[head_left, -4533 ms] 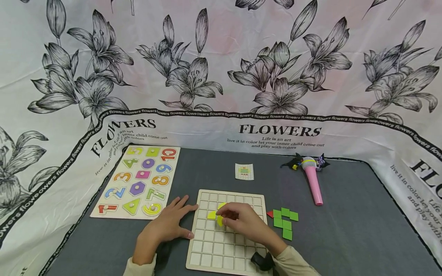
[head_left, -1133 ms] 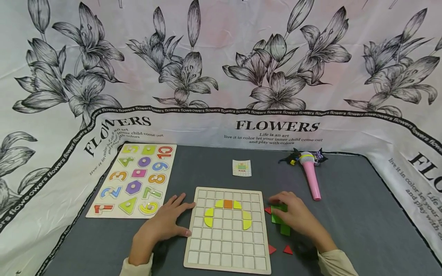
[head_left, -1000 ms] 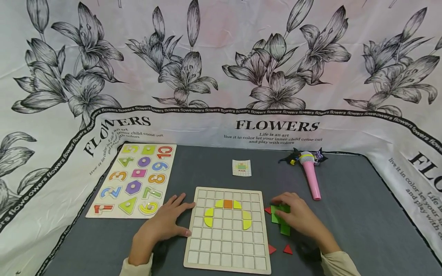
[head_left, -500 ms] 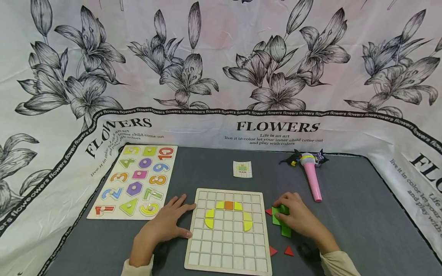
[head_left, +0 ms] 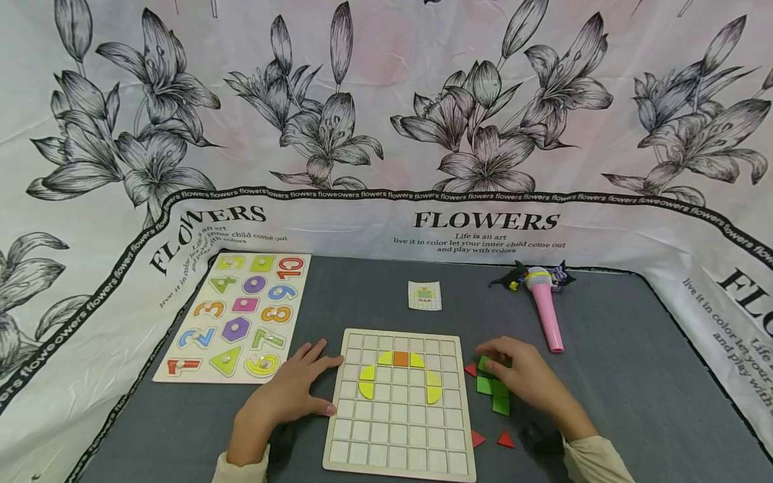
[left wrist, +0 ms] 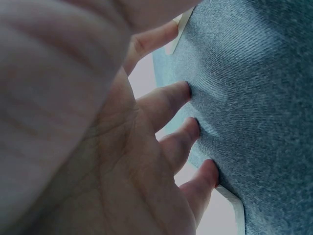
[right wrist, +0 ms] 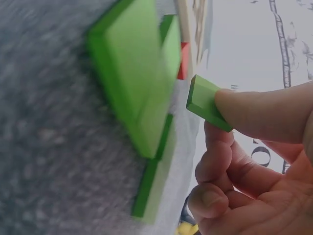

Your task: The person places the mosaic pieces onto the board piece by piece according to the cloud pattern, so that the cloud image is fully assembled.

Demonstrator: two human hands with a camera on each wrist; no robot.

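White cloth [head_left: 386,134] printed with black line-drawn flowers is filling the background, and a dark grey surface [head_left: 628,376] is stretching out in front of it. Flat on that surface a pale grid board [head_left: 399,412] is lying; seen from its centre, with 12 o'clock pointing away from the person, the other things are sitting around it like this. At 9 o'clock the left hand [head_left: 286,389] is resting with its fingers well spread, thumb and index finger touching the board's edge, grasping nothing. Just short of 3 o'clock the right hand [head_left: 522,376] is pinching a green square [right wrist: 201,99] between thumb and fingers, holding it just above the other green tiles [head_left: 500,404], which are lying beside the board. One red triangle [head_left: 470,370] is lying at 2 o'clock, and two more red triangles [head_left: 505,439] are lying between 3 and 4. Towards 12 on the board itself, yellow rounded pieces [head_left: 433,396] are sitting in the cells, with an orange square [head_left: 401,359] sitting between the top two. Farther off, a number board [head_left: 245,305] is lying at 10 o'clock, a small patterned card [head_left: 425,296] just past 12, and a pink microphone [head_left: 546,315] at 2.
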